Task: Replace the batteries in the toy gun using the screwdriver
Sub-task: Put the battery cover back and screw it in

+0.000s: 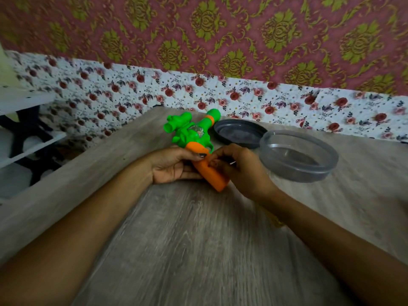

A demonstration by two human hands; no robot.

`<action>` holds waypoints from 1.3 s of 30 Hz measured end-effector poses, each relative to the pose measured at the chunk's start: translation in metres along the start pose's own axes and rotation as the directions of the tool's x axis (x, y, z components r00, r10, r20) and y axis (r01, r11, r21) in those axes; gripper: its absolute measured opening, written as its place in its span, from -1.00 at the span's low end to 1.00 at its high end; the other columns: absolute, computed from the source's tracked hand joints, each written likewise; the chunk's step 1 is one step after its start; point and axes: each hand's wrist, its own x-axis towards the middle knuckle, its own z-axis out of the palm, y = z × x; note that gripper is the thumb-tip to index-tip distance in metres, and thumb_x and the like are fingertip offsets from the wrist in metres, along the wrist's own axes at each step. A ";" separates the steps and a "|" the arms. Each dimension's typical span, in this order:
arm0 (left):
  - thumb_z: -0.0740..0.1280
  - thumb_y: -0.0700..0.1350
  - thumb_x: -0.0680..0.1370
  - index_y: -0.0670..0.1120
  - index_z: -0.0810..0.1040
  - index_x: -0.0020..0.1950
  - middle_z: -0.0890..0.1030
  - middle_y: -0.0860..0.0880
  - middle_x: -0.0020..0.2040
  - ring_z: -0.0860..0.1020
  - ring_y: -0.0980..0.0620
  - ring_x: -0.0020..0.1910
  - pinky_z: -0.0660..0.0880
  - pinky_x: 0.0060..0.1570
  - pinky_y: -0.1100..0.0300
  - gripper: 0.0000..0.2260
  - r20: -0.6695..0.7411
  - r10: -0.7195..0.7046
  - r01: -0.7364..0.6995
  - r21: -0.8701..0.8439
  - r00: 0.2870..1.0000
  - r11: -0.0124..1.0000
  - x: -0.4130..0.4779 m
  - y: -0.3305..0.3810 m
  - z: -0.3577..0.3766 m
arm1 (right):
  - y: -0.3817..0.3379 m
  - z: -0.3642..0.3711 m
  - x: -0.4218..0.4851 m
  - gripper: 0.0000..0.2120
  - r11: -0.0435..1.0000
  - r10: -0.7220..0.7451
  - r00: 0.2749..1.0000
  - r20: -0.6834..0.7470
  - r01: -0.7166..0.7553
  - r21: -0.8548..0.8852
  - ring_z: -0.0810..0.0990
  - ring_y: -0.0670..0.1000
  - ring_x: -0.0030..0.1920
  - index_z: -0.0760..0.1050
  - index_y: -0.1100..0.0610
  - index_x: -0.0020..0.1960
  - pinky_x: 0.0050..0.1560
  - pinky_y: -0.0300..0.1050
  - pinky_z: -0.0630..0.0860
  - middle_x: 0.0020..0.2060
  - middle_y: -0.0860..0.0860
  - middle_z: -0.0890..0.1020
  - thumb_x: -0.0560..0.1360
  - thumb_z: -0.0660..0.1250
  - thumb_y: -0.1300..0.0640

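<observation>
The toy gun [194, 133] has a green body and an orange grip [213, 176]. It lies on the wooden table [198, 239] with its barrel pointing away from me. My left hand [172, 166] grips the orange grip from the left, thumb on top. From the right, my right hand [242, 171] has its curled fingertips pinching at the upper side of the grip. A thin pale sliver shows between those fingers; I cannot tell what it is. A small yellow object [278, 220], possibly the screwdriver, peeks out from under my right forearm. No batteries are visible.
A clear round plastic container [298, 171] stands right of the toy, and its dark lid [240, 133] lies behind it. The table's left edge runs diagonally, with a white shelf [26, 100] beyond it. A floral wall borders the table at the back.
</observation>
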 end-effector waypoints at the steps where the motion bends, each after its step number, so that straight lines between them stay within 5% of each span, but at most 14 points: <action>1: 0.16 -0.33 0.54 -0.15 0.52 -0.03 0.68 -0.03 -0.31 0.66 0.09 -0.33 0.61 -0.25 0.17 -0.82 -0.001 0.006 -0.006 0.005 1.000 1.000 0.000 0.000 0.001 | 0.000 0.002 -0.001 -0.90 1.000 0.007 1.000 -0.018 -0.007 0.029 0.50 -0.08 -0.18 0.60 0.21 -0.08 -0.18 -0.47 0.36 -0.18 0.05 0.58 0.44 0.34 0.30; 4: 0.15 -0.34 0.54 -0.16 0.52 -0.04 0.67 -0.03 -0.31 0.66 0.09 -0.34 0.61 -0.26 0.17 -0.82 -0.007 0.016 -0.016 0.007 1.000 1.000 -0.001 0.000 0.003 | 0.001 0.006 -0.003 -0.91 0.996 0.015 0.999 -0.051 -0.011 0.088 0.49 -0.19 -0.26 0.59 0.24 -0.10 -0.21 -0.46 0.36 -0.27 -0.14 0.52 0.44 0.33 0.32; 11: 0.18 -0.32 0.54 -0.17 0.52 -0.02 0.67 -0.03 -0.30 0.66 0.09 -0.33 0.61 -0.27 0.15 -0.85 -0.020 0.048 -0.047 0.025 0.999 0.999 -0.002 0.000 0.007 | 0.000 -0.001 -0.004 -0.89 0.986 -0.082 0.997 -0.013 0.079 -0.149 0.48 -0.03 -0.16 0.60 0.23 -0.06 -0.14 -0.44 0.33 -0.13 0.15 0.56 0.43 0.33 0.31; 16: 0.20 -0.31 0.54 -0.18 0.52 -0.04 0.68 -0.02 -0.32 0.65 0.10 -0.34 0.61 -0.26 0.16 -0.88 -0.033 0.074 -0.072 0.055 0.997 0.996 -0.003 0.001 0.010 | -0.008 -0.010 -0.001 -0.85 0.944 -0.113 0.992 0.057 0.125 -0.306 0.56 0.12 -0.04 0.58 0.22 0.00 -0.03 -0.10 0.42 -0.06 0.19 0.58 0.45 0.31 0.27; 20: 0.20 -0.30 0.54 -0.20 0.52 -0.02 0.68 -0.03 -0.31 0.66 0.09 -0.32 0.62 -0.27 0.16 -0.88 -0.032 0.070 -0.069 0.048 0.997 0.997 -0.004 0.001 0.011 | -0.009 -0.017 -0.001 -0.84 0.958 -0.115 0.991 0.062 0.127 -0.256 0.53 -0.04 -0.11 0.60 0.18 -0.02 -0.09 -0.27 0.39 -0.06 0.13 0.62 0.44 0.31 0.30; 31: 0.22 -0.27 0.53 -0.19 0.53 -0.05 0.67 -0.04 -0.28 0.65 0.10 -0.32 0.61 -0.24 0.17 -0.90 -0.034 0.083 -0.081 0.067 0.996 0.995 -0.004 0.001 0.011 | -0.006 -0.014 -0.003 -0.85 0.955 -0.123 0.992 0.035 0.128 -0.268 0.58 0.03 -0.07 0.61 0.15 -0.02 -0.04 -0.06 0.51 -0.06 0.10 0.64 0.43 0.34 0.24; 39: 0.25 -0.25 0.53 -0.17 0.51 -0.01 0.66 -0.04 -0.24 0.65 0.13 -0.31 0.62 -0.28 0.23 -0.91 -0.064 0.142 -0.134 0.116 0.988 0.984 -0.004 -0.001 0.018 | -0.007 -0.026 0.000 -0.88 0.986 0.019 0.998 0.059 -0.009 -0.168 0.58 -0.10 -0.15 0.63 0.13 -0.06 -0.04 -0.21 0.53 -0.10 0.06 0.68 0.40 0.41 0.21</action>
